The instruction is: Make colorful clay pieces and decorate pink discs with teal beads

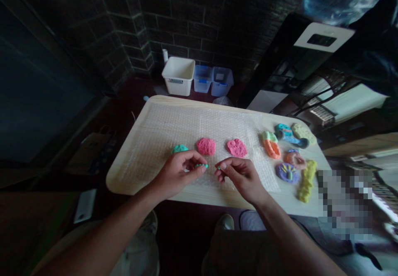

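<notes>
Head-worn view, forward and down over table [114, 180].

short green strip [201, 166], perhaps bumpy, nearly level in the left hand [175, 171], tiny green piece [218, 167] pinched in the right hand [244, 176], apart from the strip

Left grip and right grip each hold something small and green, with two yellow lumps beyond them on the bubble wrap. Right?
Not quite: the two lumps are pink, not yellow, as the head view shows. Left grip and right grip do each hold something small and green, with the lumps beyond on the bubble wrap.
</notes>
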Demonstrator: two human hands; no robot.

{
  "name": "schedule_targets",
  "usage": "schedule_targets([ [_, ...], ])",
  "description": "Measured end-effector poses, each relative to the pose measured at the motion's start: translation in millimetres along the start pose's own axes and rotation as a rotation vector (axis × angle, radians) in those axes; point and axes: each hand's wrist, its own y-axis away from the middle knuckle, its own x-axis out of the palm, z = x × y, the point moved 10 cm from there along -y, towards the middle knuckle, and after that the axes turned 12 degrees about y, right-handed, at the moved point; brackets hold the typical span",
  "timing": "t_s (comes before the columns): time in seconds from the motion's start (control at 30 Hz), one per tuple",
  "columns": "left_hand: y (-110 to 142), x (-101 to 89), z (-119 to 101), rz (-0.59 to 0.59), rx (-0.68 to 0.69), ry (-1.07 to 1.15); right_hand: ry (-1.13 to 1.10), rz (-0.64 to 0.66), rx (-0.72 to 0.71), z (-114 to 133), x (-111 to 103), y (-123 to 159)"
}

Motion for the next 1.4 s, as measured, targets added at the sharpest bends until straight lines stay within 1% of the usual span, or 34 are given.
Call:
schedule_targets([
  [0.23, 0, -0.2, 3, 0.009, -0.009, 0.035, -0.092, 0.018, -0.012, -3, 1, -1],
  [0.33, 0, 1.2, 3, 0.017, -0.013, 0.050, -0.063, 0.007, -0.021, -2, -1, -2],
  [0.53, 0, 3.7, 1, 0.020, -0.008, 0.054, 0.000, -0.008, -0.105, 11, -1, -2],
  [0.7, 1, 6.2, -1, 0.039, 0.003, 0.030, 0.006, -0.016, -0.075, 8, 0, -1],
  [0.83, 0, 5.9, -2, 0.039, 0.001, 0.028, -0.037, 0.000, -0.052, 3, 3, 0],
  [1.07, 0, 6.8, -7, 0.042, 0.029, 0.004, 0.007, -0.006, -0.089, 7, 7, 1],
  [1.4, -1, 7.4, -7, 0.038, 0.029, -0.030, 0.035, 0.000, -0.105, 8, 10, 1],
])
